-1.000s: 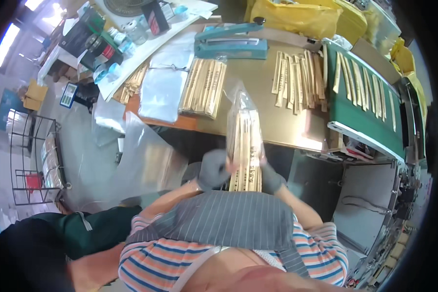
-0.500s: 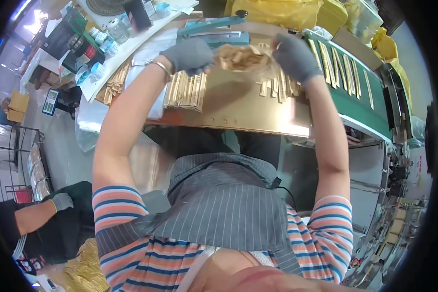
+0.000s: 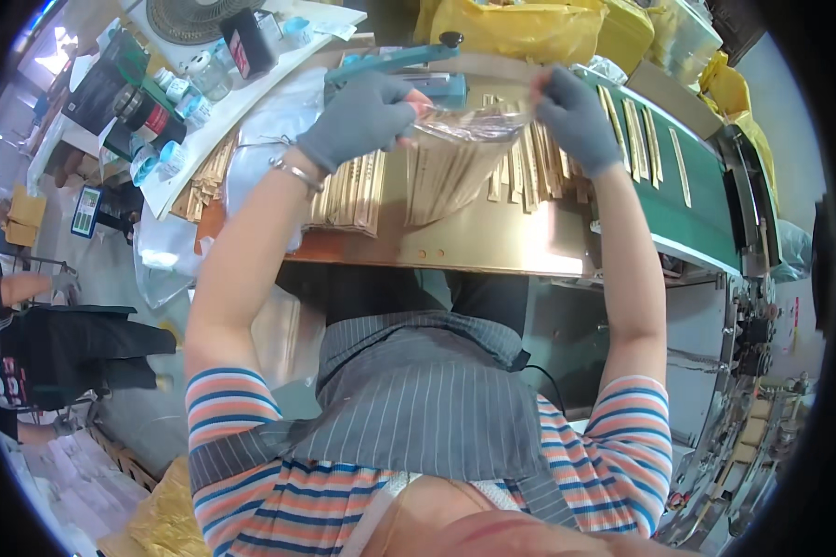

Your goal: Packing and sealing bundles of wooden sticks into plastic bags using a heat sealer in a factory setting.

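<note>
The left hand (image 3: 364,123) pinches one top corner of the clear bag (image 3: 478,127), the right hand (image 3: 581,123) the other, its upper edge drawn out between them. The bag, filled with slim packets (image 3: 441,186), is over the brassy tabletop (image 3: 483,246), between a bagged bundle (image 3: 357,193) and loose packets (image 3: 532,176); whether its bottom touches is hard to tell. Should one pinch slip on slick film, the bag could tip and skew its contents.

Glare whitens the bright worktop (image 3: 481,245) at front right, glints streak the clear bag (image 3: 460,167) above it, shadow lies beneath, and fisheye distortion bends its edge.
</note>
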`<action>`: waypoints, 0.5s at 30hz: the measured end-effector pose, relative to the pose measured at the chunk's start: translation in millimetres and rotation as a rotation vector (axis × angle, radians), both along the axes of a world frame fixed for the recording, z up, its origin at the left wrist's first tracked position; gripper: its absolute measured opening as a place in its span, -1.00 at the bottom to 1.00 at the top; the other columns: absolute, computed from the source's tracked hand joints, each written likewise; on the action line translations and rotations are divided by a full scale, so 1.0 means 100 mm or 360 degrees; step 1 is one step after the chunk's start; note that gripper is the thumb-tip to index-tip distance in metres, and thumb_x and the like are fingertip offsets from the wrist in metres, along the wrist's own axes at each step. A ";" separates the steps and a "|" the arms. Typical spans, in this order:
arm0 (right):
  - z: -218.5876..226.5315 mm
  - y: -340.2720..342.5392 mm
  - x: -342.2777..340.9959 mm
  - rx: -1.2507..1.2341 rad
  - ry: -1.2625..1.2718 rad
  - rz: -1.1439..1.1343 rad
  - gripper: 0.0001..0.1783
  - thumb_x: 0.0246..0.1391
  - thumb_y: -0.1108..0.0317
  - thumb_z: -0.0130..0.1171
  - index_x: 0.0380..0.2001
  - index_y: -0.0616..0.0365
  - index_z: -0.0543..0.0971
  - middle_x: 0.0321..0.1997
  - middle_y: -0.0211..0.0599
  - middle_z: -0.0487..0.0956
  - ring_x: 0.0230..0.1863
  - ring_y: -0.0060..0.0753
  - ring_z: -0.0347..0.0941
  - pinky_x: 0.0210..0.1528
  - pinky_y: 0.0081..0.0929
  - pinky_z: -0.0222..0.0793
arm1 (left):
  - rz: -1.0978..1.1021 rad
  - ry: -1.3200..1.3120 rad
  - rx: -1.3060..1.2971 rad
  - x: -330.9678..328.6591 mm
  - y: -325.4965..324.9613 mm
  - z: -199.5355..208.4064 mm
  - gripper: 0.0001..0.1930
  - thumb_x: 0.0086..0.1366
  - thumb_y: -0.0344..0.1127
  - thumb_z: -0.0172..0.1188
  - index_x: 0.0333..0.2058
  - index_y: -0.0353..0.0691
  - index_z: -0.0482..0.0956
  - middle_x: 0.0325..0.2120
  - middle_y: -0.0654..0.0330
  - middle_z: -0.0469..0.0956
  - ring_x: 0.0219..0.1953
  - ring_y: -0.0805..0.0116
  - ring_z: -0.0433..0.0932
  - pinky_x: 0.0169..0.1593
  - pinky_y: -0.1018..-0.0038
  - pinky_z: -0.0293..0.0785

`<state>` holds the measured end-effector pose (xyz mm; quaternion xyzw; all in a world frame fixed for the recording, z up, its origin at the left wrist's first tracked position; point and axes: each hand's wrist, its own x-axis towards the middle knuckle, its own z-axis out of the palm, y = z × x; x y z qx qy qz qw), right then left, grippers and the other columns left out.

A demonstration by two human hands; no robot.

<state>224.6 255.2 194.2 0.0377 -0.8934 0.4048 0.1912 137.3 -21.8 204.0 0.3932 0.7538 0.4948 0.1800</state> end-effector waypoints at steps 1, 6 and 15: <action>0.16 -0.17 0.06 0.0020 0.0328 0.0099 -0.76 -0.02 0.33 0.15 -0.30 0.20 0.41 -0.47 -0.43 0.46 -0.43 -0.54 0.39 -0.38 -0.52 0.32 | 0.0051 -0.0059 0.0003 0.08 -0.04 0.13 -0.73 0.22 -0.32 0.05 -0.22 -0.42 0.55 -0.69 0.27 0.45 -0.67 0.65 0.40 -0.63 0.71 0.28; 0.14 -0.51 0.09 0.0909 0.0467 0.0329 -0.69 0.08 0.17 0.14 -0.25 0.19 0.46 -0.44 -0.28 0.51 -0.38 -0.54 0.41 -0.39 -0.46 0.28 | 0.0006 -0.0088 0.0163 0.31 0.04 0.55 -0.78 0.18 -0.33 0.11 -0.30 -0.38 0.59 -0.69 0.28 0.50 -0.66 0.64 0.40 -0.54 0.67 0.34; -0.85 -0.16 -1.34 0.0751 0.0256 -0.0357 -0.66 0.17 0.05 -0.07 -0.39 0.09 0.51 -0.58 -0.12 0.50 -0.49 -0.06 0.45 -0.42 -0.21 0.32 | 0.0478 -0.0706 0.0071 -0.38 0.31 -1.41 -0.52 -0.13 -0.17 0.44 -0.25 -0.36 0.60 -0.35 0.14 0.60 -0.30 0.42 0.54 -0.13 0.52 0.42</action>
